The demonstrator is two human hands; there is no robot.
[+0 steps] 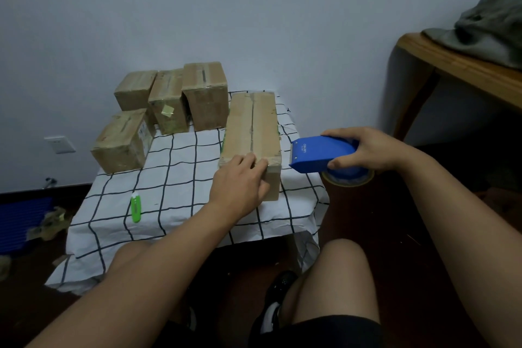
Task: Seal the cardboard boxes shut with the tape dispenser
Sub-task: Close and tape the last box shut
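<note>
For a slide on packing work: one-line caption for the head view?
Left hand presses the long cardboard box while the right hand holds a blue tape dispenser beside it.

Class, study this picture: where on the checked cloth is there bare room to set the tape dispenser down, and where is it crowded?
Free: the checked cloth between the green cutter, the near-left box and the long box; also the front edge below the left hand. Crowded: the back-left corner, where three boxes stand close together.
</note>
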